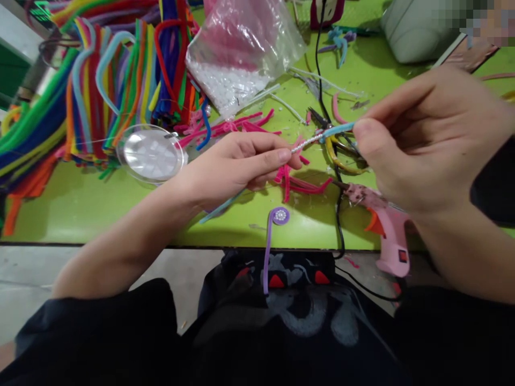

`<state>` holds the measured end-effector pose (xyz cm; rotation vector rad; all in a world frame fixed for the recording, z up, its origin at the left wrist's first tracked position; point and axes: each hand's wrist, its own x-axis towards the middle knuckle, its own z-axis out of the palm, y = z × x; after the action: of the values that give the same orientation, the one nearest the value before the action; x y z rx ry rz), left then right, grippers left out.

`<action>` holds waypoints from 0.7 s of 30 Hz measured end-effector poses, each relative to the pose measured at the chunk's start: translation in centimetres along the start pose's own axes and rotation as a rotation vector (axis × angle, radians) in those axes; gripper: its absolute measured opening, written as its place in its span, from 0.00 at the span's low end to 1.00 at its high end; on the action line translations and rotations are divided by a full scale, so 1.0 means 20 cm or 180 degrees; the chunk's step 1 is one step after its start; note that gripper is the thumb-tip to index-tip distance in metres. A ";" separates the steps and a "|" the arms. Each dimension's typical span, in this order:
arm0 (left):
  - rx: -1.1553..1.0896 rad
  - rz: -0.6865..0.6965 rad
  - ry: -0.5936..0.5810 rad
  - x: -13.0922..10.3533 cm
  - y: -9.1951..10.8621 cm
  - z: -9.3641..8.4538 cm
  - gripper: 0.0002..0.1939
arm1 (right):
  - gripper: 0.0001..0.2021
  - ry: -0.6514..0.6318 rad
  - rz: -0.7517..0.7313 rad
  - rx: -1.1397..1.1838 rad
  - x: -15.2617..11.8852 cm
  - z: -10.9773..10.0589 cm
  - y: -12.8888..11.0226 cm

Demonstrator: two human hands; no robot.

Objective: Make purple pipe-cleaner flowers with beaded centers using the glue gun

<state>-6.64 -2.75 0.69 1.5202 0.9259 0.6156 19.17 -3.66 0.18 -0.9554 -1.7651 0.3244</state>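
Between my hands stretches a light blue pipe cleaner (338, 129) with a string of small white beads (308, 143) along it. My left hand (257, 158) pinches the beaded end between thumb and fingers. The other end is pinched by my right hand (422, 139), which is raised above the table. A light blue strip (221, 208) shows below my left wrist; whether it is the same piece, I cannot tell. A purple pipe cleaner with a coiled, beaded end (280, 216) lies below my hands, its tail hanging over the table edge.
Bundles of colourful pipe cleaners (108, 91) fill the left. A clear spool (153, 153) and a plastic bag of white beads (237, 80) sit nearby. Yellow-handled pliers (341, 158) and a pink glue gun (392, 236) with a black cord lie on the green table (132, 214).
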 end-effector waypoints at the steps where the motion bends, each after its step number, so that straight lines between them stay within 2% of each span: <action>1: 0.0025 0.0002 0.0030 0.00 0.00 0.00 0.13 | 0.10 -0.0018 0.0009 -0.0046 0.00 0.00 0.00; 4: 0.0359 0.0164 0.0153 0.00 0.00 -0.01 0.14 | 0.08 -0.0114 -0.0031 -0.0095 0.01 -0.01 0.01; 7: 0.0697 0.0407 -0.0024 0.03 0.06 -0.01 0.10 | 0.06 -0.0301 -0.0081 0.0055 0.03 0.01 0.01; 9: 0.0505 0.0407 -0.0145 0.06 0.11 0.00 0.10 | 0.05 -0.0534 -0.0185 0.0144 0.05 0.04 0.00; 12: 0.0262 0.0193 0.0080 0.09 0.15 0.00 0.12 | 0.02 -0.0955 -0.0350 -0.0007 0.12 0.02 0.00; 15: 0.0420 0.0072 0.0445 0.10 0.11 -0.02 0.11 | 0.02 -0.1013 -0.0362 -0.0559 0.21 -0.13 0.07; 16: 0.0426 0.0108 0.0551 0.10 0.09 -0.03 0.11 | 0.04 -0.0894 -0.0286 -0.0833 0.23 -0.20 0.11; 17: 0.0460 0.0058 0.0491 0.10 0.06 -0.04 0.12 | 0.04 -0.0707 -0.0153 -0.1115 0.25 -0.29 0.17; 18: 0.0508 0.0166 0.0604 0.10 0.03 -0.04 0.13 | 0.05 -0.0678 0.0082 -0.1324 0.25 -0.37 0.22; 21: 0.0921 0.0394 0.0658 0.09 -0.03 -0.01 0.10 | 0.10 -0.0654 0.0420 -0.1175 0.25 -0.62 0.41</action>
<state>-5.98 -1.07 0.01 1.8064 1.1215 0.7638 33.08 2.49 3.48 -1.3448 -1.9951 0.1868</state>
